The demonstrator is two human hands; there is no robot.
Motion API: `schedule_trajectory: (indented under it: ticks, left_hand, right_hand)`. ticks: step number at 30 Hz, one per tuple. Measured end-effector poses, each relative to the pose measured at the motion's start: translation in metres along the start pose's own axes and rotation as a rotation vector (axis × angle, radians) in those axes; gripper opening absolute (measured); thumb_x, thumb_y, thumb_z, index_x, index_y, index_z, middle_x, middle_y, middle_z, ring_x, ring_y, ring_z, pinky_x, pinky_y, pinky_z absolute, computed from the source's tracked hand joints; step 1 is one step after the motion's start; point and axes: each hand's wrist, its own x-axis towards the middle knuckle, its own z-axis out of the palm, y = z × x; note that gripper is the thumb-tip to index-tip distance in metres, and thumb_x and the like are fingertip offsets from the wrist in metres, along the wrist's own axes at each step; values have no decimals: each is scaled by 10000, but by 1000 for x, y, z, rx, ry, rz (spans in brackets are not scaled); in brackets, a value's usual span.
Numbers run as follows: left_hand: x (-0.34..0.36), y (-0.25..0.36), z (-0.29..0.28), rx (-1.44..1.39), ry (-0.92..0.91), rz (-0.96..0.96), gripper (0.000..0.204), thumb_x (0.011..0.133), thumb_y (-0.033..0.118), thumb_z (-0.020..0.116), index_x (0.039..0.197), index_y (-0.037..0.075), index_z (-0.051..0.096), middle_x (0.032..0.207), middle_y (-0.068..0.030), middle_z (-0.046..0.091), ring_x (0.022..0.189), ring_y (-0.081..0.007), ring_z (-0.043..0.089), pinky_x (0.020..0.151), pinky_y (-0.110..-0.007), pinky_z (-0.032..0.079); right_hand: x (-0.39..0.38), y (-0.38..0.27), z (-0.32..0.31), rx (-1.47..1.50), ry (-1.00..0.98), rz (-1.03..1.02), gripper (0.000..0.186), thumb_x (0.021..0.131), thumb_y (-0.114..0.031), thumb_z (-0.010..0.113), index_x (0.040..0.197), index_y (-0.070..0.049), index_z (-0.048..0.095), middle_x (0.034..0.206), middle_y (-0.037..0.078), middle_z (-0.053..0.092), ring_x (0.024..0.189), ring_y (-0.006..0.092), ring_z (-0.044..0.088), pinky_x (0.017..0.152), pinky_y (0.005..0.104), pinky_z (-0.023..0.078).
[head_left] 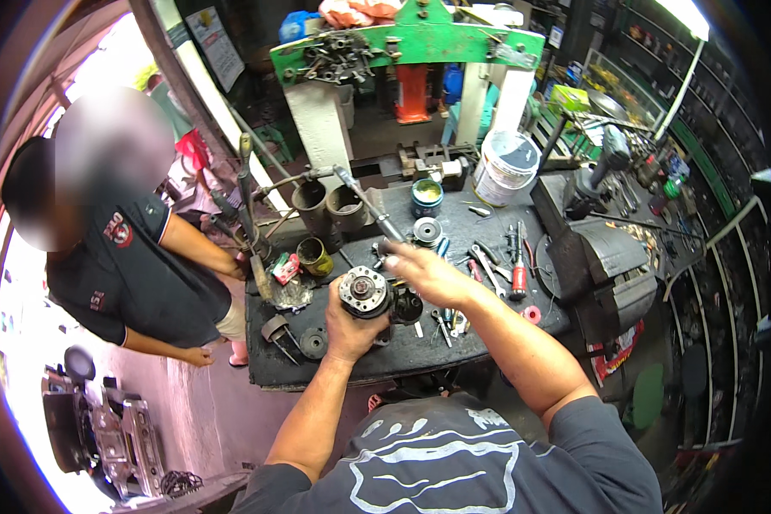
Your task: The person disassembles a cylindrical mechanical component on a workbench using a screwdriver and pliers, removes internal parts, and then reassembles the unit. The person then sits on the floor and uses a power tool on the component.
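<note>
A grey bench vise (604, 270) stands at the right end of the dark workbench (274, 368), with a red-handled screwdriver (519, 276) and a pink ring (532, 314) lying to its left. Farther back sit a white bucket (499, 176) and an open can of yellowish paste (427, 197), while a green crossbeam (454, 47) on white posts (319, 124) rises behind. At the left, a co-worker (137, 278) in a dark short-sleeved shirt stands beside the bench, near a yellow can (317, 257).

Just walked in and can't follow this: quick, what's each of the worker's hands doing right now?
Left hand: closed around the side of the round metal part.
Right hand: closed on the handle end of a long tool.
</note>
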Motion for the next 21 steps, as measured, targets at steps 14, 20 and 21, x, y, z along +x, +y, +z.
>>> schedule_trajectory:
  ticks: [14, 20, 21]
  left_hand:
    - [13, -10, -7, -224, -166, -83, 757, 724, 34, 910, 1403, 8, 577, 1217, -70, 729, 1104, -189, 715, 1054, -366, 566]
    - [2, -7, -2, -93, -105, -98, 871, 704, 55, 936, 1482, 3, 547, 1343, -99, 696, 1216, -200, 682, 1124, -370, 530]
    - [0, -4, -2, -62, -112, -121, 891, 701, 71, 952, 1490, 3, 543, 1345, -96, 694, 1224, -201, 680, 1130, -373, 527]
  right_hand:
    - [-72, 96, 96, -214, 319, 88, 757, 888, -182, 882, 1487, -38, 442, 1243, 328, 720, 1168, 522, 713, 972, 558, 583]
    - [-68, 99, 14, -415, -6, -102, 873, 882, -263, 907, 1603, 1, 489, 1497, 315, 637, 1384, 457, 638, 1170, 517, 512]
    - [-77, 112, -23, -378, -63, 200, 890, 908, -325, 898, 1579, 89, 485, 1608, 345, 534, 1506, 455, 535, 1254, 497, 444]
